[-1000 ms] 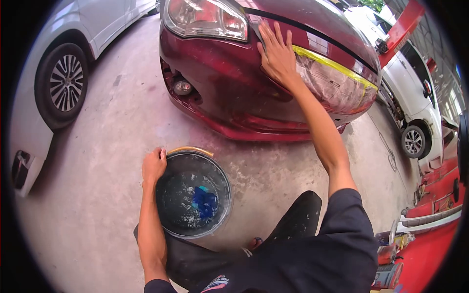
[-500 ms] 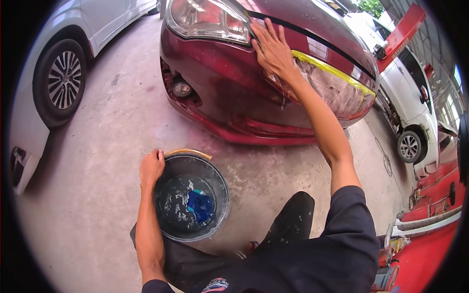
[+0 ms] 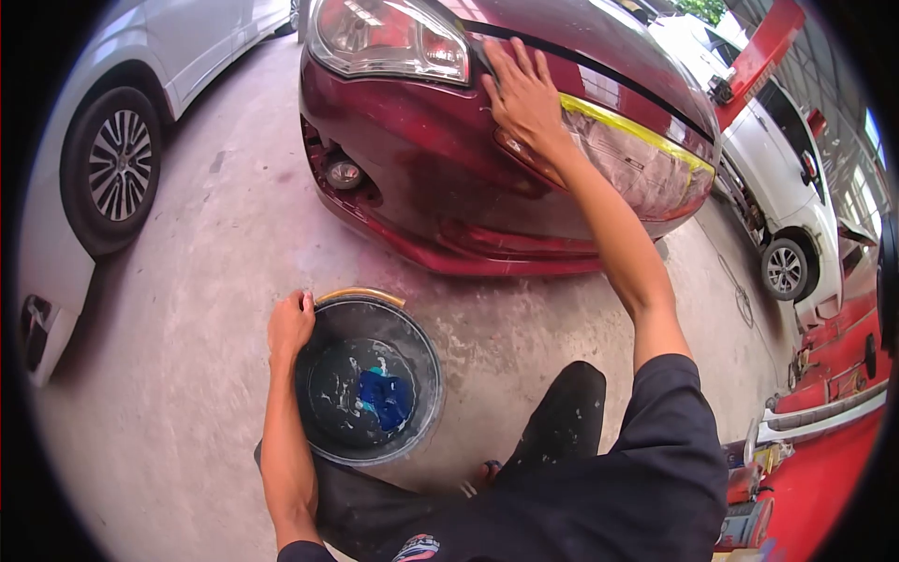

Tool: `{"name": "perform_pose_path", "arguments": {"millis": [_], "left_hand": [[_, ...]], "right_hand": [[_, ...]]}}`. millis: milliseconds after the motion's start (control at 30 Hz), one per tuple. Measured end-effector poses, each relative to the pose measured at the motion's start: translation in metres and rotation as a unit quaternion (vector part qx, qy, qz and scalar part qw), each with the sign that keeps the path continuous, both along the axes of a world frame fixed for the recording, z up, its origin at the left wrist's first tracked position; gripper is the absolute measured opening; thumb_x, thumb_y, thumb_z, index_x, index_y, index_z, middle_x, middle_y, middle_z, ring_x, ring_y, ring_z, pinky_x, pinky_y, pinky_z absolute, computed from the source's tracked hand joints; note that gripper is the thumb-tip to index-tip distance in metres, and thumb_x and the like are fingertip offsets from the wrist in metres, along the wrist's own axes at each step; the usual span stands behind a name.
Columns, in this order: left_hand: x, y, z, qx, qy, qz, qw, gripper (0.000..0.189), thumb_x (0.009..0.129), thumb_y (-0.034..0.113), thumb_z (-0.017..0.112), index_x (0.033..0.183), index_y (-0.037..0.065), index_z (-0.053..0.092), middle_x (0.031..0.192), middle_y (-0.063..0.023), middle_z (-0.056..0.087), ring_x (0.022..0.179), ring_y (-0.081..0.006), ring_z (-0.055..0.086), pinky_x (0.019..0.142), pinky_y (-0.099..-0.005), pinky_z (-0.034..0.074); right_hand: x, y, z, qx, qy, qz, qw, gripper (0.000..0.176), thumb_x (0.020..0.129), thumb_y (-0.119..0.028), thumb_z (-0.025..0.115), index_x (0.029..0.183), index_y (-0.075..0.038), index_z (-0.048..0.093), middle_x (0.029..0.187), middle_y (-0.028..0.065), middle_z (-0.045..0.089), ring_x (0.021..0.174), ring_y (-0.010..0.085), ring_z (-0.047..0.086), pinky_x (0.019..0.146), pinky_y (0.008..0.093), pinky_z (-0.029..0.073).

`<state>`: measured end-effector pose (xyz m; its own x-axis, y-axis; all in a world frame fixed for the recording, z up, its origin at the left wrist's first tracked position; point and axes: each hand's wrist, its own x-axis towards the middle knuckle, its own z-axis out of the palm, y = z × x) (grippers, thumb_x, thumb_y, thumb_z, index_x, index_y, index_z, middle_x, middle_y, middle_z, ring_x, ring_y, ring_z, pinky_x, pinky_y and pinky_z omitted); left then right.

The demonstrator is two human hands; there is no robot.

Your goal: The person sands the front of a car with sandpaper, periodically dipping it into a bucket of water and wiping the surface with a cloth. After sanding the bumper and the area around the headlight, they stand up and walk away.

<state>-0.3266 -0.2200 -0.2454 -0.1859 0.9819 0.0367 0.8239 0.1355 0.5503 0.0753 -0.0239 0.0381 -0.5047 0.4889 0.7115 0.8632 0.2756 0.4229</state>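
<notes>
My left hand (image 3: 292,321) is closed on the left rim of a black bucket (image 3: 433,361), beside the end of its yellow-brown handle tube (image 3: 361,293). Inside are shallow water and a crumpled blue cloth (image 3: 385,397). Out in front, my right hand (image 3: 526,101) lies flat on the dark red car bumper (image 3: 421,150), fingers stretched and spread, just right of the headlight (image 3: 389,42). A dark grey patch shows between thumb and index finger; what lies under the palm is hidden. Yellow tape (image 3: 646,134) edges the masked grille area (image 3: 623,164) beside my wrist.
A silver vehicle (image 3: 201,42) stands at the left, its wheel (image 3: 114,169) close by. On the right are a white car (image 3: 791,178), a red lift post (image 3: 763,56) and red equipment (image 3: 833,468). The bucket stands by my bent legs on the concrete floor (image 3: 225,225).
My right hand stays nearly in place on the bumper. The view has shifted slightly, and the water pattern in the bucket differs. My left hand still grips the rim.
</notes>
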Motion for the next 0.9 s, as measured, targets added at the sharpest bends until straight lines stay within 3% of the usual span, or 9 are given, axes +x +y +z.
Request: {"name": "perform_pose_path", "arguments": {"millis": [100, 200, 333, 500, 633, 733, 800, 833, 900], "left_hand": [[0.003, -0.004, 0.002, 0.001, 0.019, 0.010, 1.000, 0.037, 0.104, 0.036, 0.054, 0.102, 0.003, 0.072, 0.094, -0.0270, 0.072, 0.094, -0.0486, 0.068, 0.080, -0.0573, 0.052], [0.001, -0.001, -0.001, 0.004, 0.021, 0.008, 1.000, 0.037, 0.105, 0.036, 0.053, 0.102, 0.004, 0.072, 0.094, -0.0268, 0.072, 0.093, -0.0488, 0.068, 0.080, -0.0577, 0.052], [0.002, 0.000, 0.000, 0.004, 0.021, -0.006, 1.000, 0.038, 0.105, 0.036, 0.051, 0.103, 0.004, 0.071, 0.094, -0.0270, 0.072, 0.093, -0.0493, 0.068, 0.079, -0.0582, 0.052], [0.002, -0.004, 0.000, 0.014, 0.044, 0.001, 0.999, 0.039, 0.106, 0.037, 0.051, 0.102, 0.004, 0.071, 0.094, -0.0267, 0.072, 0.092, -0.0486, 0.068, 0.079, -0.0576, 0.051], [0.001, 0.001, -0.002, 0.015, 0.022, -0.002, 1.000, 0.039, 0.106, 0.037, 0.051, 0.102, 0.004, 0.071, 0.095, -0.0266, 0.072, 0.093, -0.0481, 0.068, 0.080, -0.0575, 0.051], [0.003, 0.000, 0.002, 0.003, 0.028, -0.005, 1.000, 0.039, 0.106, 0.036, 0.051, 0.102, 0.003, 0.071, 0.096, -0.0265, 0.072, 0.094, -0.0480, 0.068, 0.080, -0.0573, 0.051], [0.001, -0.001, 0.000, 0.005, 0.033, -0.011, 0.999, 0.039, 0.106, 0.036, 0.051, 0.102, 0.003, 0.071, 0.095, -0.0265, 0.072, 0.094, -0.0483, 0.068, 0.080, -0.0572, 0.052], [-0.001, -0.001, -0.001, 0.008, 0.035, -0.012, 0.999, 0.039, 0.106, 0.036, 0.051, 0.102, 0.003, 0.071, 0.095, -0.0265, 0.072, 0.094, -0.0484, 0.068, 0.080, -0.0571, 0.052], [0.002, -0.001, 0.003, 0.007, 0.048, 0.000, 0.999, 0.039, 0.106, 0.035, 0.051, 0.102, 0.003, 0.071, 0.096, -0.0265, 0.072, 0.095, -0.0484, 0.068, 0.081, -0.0572, 0.052]], "right_hand": [[0.016, -0.014, -0.022, 0.037, 0.062, -0.007, 0.997, 0.059, 0.110, -0.037, 0.039, 0.160, -0.005, 0.037, 0.165, 0.0127, 0.041, 0.156, 0.0337, 0.032, 0.128, 0.0541, 0.021], [-0.024, 0.023, -0.015, 0.039, 0.078, 0.062, 0.994, 0.062, 0.109, -0.038, 0.039, 0.157, 0.001, 0.039, 0.162, 0.0175, 0.044, 0.154, 0.0348, 0.034, 0.127, 0.0550, 0.022], [-0.003, 0.013, 0.005, -0.021, 0.014, 0.070, 0.997, 0.064, 0.109, -0.037, 0.040, 0.157, 0.003, 0.036, 0.163, 0.0202, 0.042, 0.155, 0.0351, 0.034, 0.127, 0.0515, 0.023], [0.012, 0.001, -0.017, 0.032, 0.113, 0.016, 0.993, 0.066, 0.107, -0.035, 0.043, 0.154, 0.011, 0.035, 0.161, 0.0270, 0.041, 0.153, 0.0389, 0.036, 0.127, 0.0506, 0.025], [-0.020, 0.032, 0.007, 0.004, -0.003, 0.050, 0.999, 0.066, 0.107, -0.037, 0.043, 0.153, 0.011, 0.037, 0.158, 0.0293, 0.043, 0.148, 0.0433, 0.040, 0.125, 0.0490, 0.030], [0.028, 0.003, 0.013, 0.010, -0.023, 0.082, 0.996, 0.066, 0.106, -0.036, 0.045, 0.152, 0.011, 0.038, 0.156, 0.0292, 0.045, 0.145, 0.0444, 0.043, 0.124, 0.0497, 0.032], [0.091, -0.018, 0.001, 0.030, 0.059, 0.045, 0.997, 0.064, 0.105, -0.030, 0.049, 0.150, 0.015, 0.037, 0.156, 0.0343, 0.042, 0.146, 0.0472, 0.040, 0.124, 0.0513, 0.032], [0.129, -0.021, -0.007, 0.114, 0.057, -0.006, 0.992, 0.059, 0.105, -0.027, 0.050, 0.144, 0.016, 0.041, 0.148, 0.0365, 0.047, 0.141, 0.0487, 0.044, 0.119, 0.0542, 0.036], [0.173, -0.011, -0.012, 0.097, 0.159, -0.063, 0.980, 0.059, 0.105, -0.027, 0.050, 0.144, 0.016, 0.041, 0.147, 0.0365, 0.047, 0.141, 0.0484, 0.044, 0.118, 0.0544, 0.036]]}}
